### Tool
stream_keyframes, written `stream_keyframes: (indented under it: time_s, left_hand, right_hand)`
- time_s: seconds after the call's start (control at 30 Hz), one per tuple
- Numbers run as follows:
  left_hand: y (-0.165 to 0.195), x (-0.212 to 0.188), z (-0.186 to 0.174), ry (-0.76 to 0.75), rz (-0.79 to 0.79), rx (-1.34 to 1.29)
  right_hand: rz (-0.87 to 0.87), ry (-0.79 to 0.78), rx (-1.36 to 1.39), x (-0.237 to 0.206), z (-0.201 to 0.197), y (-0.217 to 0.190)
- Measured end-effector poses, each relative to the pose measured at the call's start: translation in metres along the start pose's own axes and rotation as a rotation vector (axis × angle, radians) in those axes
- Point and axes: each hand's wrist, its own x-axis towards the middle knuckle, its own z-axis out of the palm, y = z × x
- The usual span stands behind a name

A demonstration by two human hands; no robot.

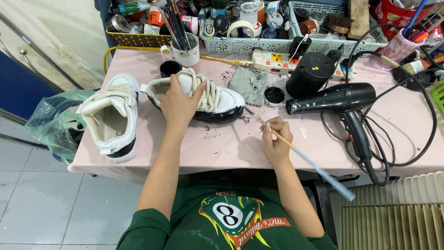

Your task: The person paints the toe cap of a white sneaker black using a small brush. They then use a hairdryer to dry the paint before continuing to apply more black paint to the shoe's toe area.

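- Pink worktop (pixel 231 143), smooth but speckled with dark paint flecks, over a pale tiled floor; its far edge is packed with baskets of tins and bottles.
- Landmark is the white sneaker (pixel 203 99) mid-worktop: thick rope laces, glossy black sole edge.
- Left hand (pixel 178 104) is clamped over that sneaker's top, grip closed around the laces and tongue.
- Right hand (pixel 276 139) sits just right of the sneaker's toe, grip pinching a thin wooden paintbrush (pixel 296 150), its bristle end close to the toe.
- Second sneaker (pixel 111 118) lies left of it, opening up.
- Small round black paint pot (pixel 274 96) and a grey smeared rag (pixel 250 84) sit just behind the toe.
- Shiny black hairdryer (pixel 342 99) lies further right, cord looping.
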Motion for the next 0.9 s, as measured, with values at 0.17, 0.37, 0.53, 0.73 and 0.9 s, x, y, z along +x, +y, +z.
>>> stream_keyframes:
  time_s: [0.17,0.37,0.53,0.73,0.9]
  left_hand:
    - [0.0,0.0,0.0,0.023,0.016,-0.014]
    - [0.001,-0.001,0.0,0.021,0.012,-0.014]
    - [0.001,0.001,0.0,0.011,0.006,0.0]
    - [0.0,0.001,0.001,0.014,0.013,-0.003]
    - [0.0,0.001,0.002,0.021,0.017,0.0]
  right_hand:
    - [-0.188,-0.077,-0.064,0.001,0.003,0.001]
    - [-0.085,-0.043,0.044,-0.004,-0.002,0.003]
    - [0.056,0.05,0.141,-0.002,-0.004,0.01]
    - [0.236,-0.007,0.267,0.0,-0.007,0.003]
    - [0.264,0.015,0.205,0.004,-0.005,-0.004]
